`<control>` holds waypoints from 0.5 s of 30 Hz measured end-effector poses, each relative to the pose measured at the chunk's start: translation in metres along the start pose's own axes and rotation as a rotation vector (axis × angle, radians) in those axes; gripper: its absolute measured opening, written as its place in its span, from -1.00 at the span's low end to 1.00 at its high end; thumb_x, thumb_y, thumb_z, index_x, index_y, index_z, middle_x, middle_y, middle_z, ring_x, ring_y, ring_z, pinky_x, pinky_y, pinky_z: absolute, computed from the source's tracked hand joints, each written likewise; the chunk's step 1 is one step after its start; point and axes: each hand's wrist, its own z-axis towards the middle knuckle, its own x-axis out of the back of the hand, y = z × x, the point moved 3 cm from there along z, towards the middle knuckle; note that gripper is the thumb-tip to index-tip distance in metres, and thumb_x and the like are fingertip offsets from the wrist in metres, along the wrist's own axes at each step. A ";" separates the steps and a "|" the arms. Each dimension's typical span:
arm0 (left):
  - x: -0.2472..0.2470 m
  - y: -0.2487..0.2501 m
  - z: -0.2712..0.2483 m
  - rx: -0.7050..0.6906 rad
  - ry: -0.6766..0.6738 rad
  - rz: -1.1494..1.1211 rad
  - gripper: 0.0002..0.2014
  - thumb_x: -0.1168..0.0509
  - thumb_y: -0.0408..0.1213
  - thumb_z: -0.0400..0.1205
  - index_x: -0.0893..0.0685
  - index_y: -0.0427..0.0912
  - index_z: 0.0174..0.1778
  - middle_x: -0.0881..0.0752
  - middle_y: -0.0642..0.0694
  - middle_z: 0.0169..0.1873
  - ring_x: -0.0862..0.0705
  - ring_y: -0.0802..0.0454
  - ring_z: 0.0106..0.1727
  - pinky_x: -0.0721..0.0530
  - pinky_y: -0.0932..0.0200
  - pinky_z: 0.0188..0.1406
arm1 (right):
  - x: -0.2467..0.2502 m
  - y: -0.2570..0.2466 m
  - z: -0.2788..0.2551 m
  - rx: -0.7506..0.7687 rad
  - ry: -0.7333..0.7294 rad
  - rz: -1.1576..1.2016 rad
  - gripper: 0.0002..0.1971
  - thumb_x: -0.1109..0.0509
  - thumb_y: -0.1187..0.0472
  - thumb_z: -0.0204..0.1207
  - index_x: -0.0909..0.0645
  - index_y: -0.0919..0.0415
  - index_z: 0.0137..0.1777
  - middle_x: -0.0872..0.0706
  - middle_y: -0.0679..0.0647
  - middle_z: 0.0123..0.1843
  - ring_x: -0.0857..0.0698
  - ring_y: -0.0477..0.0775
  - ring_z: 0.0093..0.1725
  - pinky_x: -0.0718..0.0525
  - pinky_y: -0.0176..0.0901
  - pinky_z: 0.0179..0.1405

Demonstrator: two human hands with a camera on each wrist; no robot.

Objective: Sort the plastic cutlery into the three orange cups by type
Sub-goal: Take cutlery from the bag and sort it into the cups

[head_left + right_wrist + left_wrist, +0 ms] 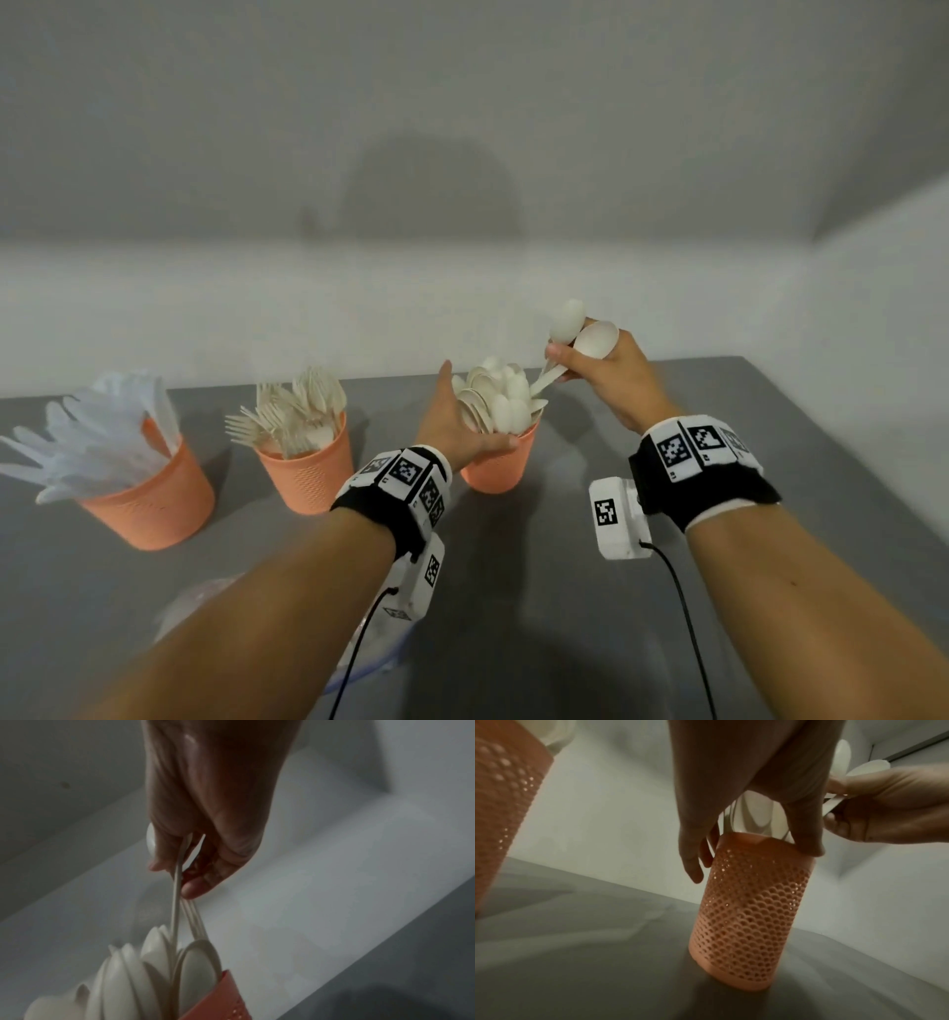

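Note:
Three orange cups stand in a row on the grey table. The left cup holds knives, the middle cup holds forks, and the right cup is packed with white spoons. My left hand holds the top of the spoon cup, thumb on the near rim and fingers down its far side. Just above and to the right, my right hand pinches two white spoons by their handles. Their bowls point up, and the handle ends reach down among the spoons in the cup.
A crumpled clear plastic bag lies on the table under my left forearm. A pale wall runs close behind the cups, and the table's right edge meets a side wall. Bare grey tabletop stretches in front of the cups.

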 end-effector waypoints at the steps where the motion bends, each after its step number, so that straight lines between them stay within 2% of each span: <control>1: -0.001 0.000 0.001 0.002 0.006 0.002 0.29 -0.65 -0.33 0.19 0.17 -0.13 0.64 -0.26 -0.15 0.59 -0.28 -0.04 0.59 -0.26 0.12 0.51 | -0.002 0.001 0.004 -0.007 -0.005 0.000 -0.86 -0.49 0.25 0.43 -0.64 0.22 -0.05 -0.74 0.08 -0.23 -0.77 0.03 -0.19 -0.76 -0.13 -0.14; 5: -0.005 0.004 0.005 0.010 -0.001 -0.019 0.27 -0.63 -0.35 0.22 0.18 -0.12 0.63 -0.28 -0.15 0.57 -0.30 -0.04 0.57 -0.28 0.12 0.48 | -0.018 0.019 0.015 -0.057 -0.056 -0.131 -0.79 -0.51 0.17 0.41 -0.65 0.23 -0.01 -0.77 0.24 -0.17 -0.78 0.32 -0.08 -0.75 0.24 0.04; 7: -0.005 0.003 0.005 0.020 -0.006 -0.030 0.26 -0.62 -0.37 0.24 0.19 -0.10 0.63 -0.28 -0.15 0.57 -0.31 -0.04 0.57 -0.28 0.16 0.45 | -0.025 0.028 0.016 -0.083 -0.081 -0.151 -0.77 -0.50 0.14 0.42 -0.65 0.23 0.01 -0.77 0.26 -0.09 -0.76 0.30 0.00 -0.69 0.30 0.13; 9: -0.005 0.002 0.006 0.026 -0.001 -0.029 0.27 -0.63 -0.37 0.22 0.18 -0.07 0.63 -0.29 -0.15 0.57 -0.32 -0.05 0.56 -0.29 0.14 0.46 | -0.028 0.028 0.016 -0.068 -0.054 -0.141 -0.74 -0.47 0.18 0.44 -0.59 0.16 0.11 -0.71 0.18 0.00 -0.71 0.15 0.04 -0.67 0.17 0.19; 11: -0.004 0.000 0.006 0.023 0.009 -0.038 0.28 -0.64 -0.36 0.20 0.17 -0.06 0.64 -0.29 -0.15 0.58 -0.32 -0.05 0.57 -0.29 0.13 0.47 | -0.028 0.020 0.016 0.029 0.005 -0.118 -0.62 -0.42 0.24 0.49 -0.45 0.04 0.27 -0.56 0.09 0.09 -0.59 -0.03 0.03 -0.63 -0.19 0.08; 12: -0.004 -0.001 0.006 0.025 0.010 -0.043 0.29 -0.64 -0.36 0.19 0.17 -0.06 0.64 -0.29 -0.15 0.58 -0.32 -0.06 0.57 -0.29 0.12 0.47 | -0.029 0.013 0.015 0.081 0.026 -0.120 -0.58 -0.36 0.26 0.53 -0.39 0.00 0.35 -0.51 0.08 0.14 -0.55 -0.05 0.06 -0.57 -0.34 0.03; 13: -0.004 -0.001 0.005 0.030 0.011 -0.047 0.29 -0.64 -0.36 0.19 0.17 -0.06 0.64 -0.29 -0.16 0.58 -0.32 -0.06 0.57 -0.30 0.11 0.48 | -0.031 0.009 0.013 0.120 0.023 -0.133 -0.58 -0.28 0.28 0.58 -0.36 0.00 0.40 -0.49 0.08 0.21 -0.53 -0.05 0.13 -0.52 -0.41 0.03; 15: -0.004 -0.002 0.005 0.025 0.014 -0.042 0.28 -0.64 -0.35 0.21 0.17 -0.06 0.64 -0.29 -0.16 0.57 -0.32 -0.06 0.57 -0.30 0.12 0.47 | -0.038 0.009 0.014 0.158 -0.051 -0.216 -0.62 -0.13 0.31 0.65 -0.41 0.06 0.44 -0.53 0.08 0.34 -0.51 -0.01 0.31 -0.49 -0.38 0.22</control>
